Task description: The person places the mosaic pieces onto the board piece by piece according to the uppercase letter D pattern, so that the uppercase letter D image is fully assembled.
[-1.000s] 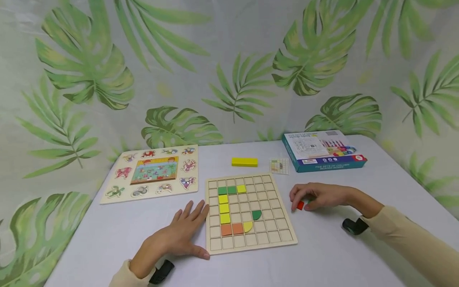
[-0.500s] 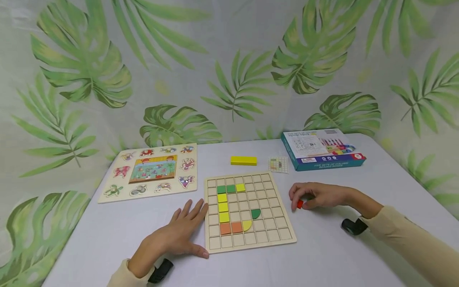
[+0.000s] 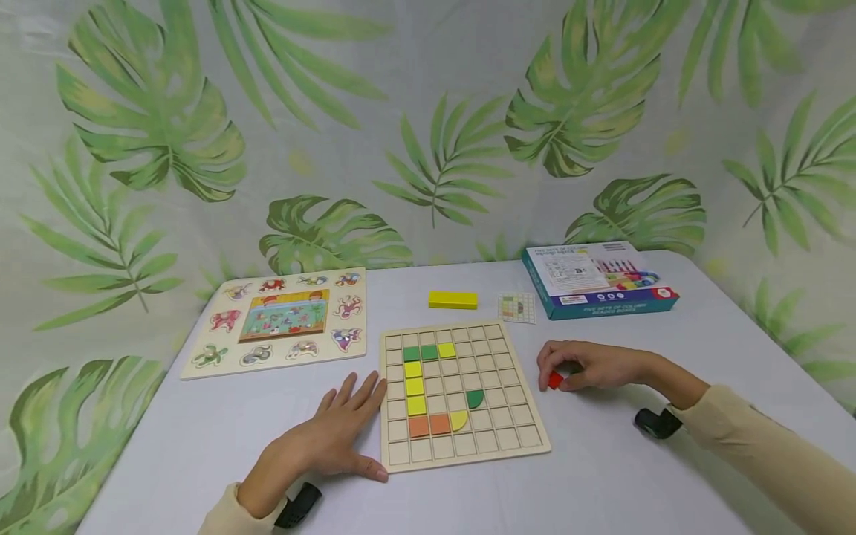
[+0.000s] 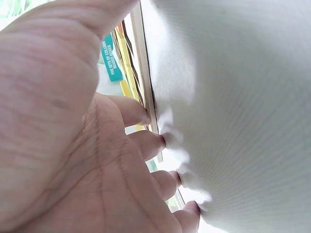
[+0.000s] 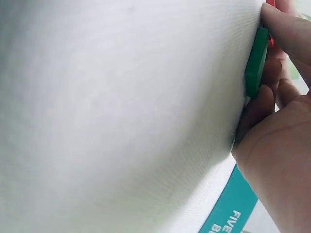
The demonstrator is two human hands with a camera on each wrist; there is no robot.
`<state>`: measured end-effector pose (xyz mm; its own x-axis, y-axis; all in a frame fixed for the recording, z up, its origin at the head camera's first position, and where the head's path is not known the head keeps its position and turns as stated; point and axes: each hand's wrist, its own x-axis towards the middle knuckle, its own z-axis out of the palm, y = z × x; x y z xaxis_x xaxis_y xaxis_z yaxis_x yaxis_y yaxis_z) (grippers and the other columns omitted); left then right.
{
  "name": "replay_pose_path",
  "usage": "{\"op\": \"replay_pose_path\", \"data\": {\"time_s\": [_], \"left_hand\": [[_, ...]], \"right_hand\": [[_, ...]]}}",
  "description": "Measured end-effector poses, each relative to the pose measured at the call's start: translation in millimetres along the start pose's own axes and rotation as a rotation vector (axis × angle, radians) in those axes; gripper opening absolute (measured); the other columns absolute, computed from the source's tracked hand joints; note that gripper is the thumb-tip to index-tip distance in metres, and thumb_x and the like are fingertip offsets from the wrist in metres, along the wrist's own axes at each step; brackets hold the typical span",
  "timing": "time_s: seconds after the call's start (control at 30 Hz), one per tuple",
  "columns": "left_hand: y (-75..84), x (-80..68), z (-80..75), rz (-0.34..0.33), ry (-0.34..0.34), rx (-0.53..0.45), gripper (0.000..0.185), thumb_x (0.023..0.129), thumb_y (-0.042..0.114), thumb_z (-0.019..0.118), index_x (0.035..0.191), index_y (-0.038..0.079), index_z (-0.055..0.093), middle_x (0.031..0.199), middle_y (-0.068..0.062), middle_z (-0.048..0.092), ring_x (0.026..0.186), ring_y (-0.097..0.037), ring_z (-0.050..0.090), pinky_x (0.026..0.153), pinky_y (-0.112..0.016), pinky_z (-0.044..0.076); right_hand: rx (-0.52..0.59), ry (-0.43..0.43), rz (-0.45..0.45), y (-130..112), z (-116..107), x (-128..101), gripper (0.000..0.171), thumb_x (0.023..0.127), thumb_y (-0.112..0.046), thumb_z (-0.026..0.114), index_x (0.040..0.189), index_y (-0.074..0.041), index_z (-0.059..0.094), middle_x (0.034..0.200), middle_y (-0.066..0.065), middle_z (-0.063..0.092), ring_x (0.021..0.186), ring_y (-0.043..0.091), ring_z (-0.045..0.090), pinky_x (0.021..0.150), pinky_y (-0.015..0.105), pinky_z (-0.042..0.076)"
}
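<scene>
Red piece point(image 3: 555, 380) lies on the tabletop point(image 3: 602, 475) just right of the grid board point(image 3: 461, 397), pinched under the curled fingers point(image 3: 545, 362) of the right hand point(image 3: 591, 365); a green piece point(image 5: 255, 62) sits under that hand too. The left hand point(image 3: 331, 435) rests flat, fingers straight, touching the board's left edge. Beyond the board lies a yellow block point(image 3: 452, 299).

An animal puzzle board point(image 3: 277, 319) lies flat at the far left of the white surface point(image 3: 615, 475). A yellow block point(image 3: 453, 299) rests near the far edge, with a small pattern card point(image 3: 516, 307) just beside it. A teal game box point(image 3: 597, 279) sits at the far right. A leaf-print backdrop point(image 3: 428, 126) hangs behind the surface.
</scene>
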<state>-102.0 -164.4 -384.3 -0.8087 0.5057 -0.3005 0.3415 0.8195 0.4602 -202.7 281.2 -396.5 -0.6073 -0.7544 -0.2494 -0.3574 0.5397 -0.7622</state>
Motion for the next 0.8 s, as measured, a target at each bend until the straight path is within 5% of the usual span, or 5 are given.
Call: {"op": "replay_pose_path", "data": {"time_s": [0.8], "left_hand": [[-3.8, 0.6, 2.1, 0.014, 0.009, 0.005, 0.124, 0.071, 0.062, 0.081, 0.16, 0.005, 0.018, 0.169, -0.015, 0.008, 0.154, -0.045, -0.002, 0.119, -0.068, 0.008]], "right_hand": [[-0.182, 0.037, -0.028, -11, -3, 19, 0.018, 0.095, -0.013, 0.068, 0.106, -0.026, 0.073, 0.107, -0.005, 0.062, 0.095, 0.014, 0.053, 0.082, 0.023, 0.046]]}}
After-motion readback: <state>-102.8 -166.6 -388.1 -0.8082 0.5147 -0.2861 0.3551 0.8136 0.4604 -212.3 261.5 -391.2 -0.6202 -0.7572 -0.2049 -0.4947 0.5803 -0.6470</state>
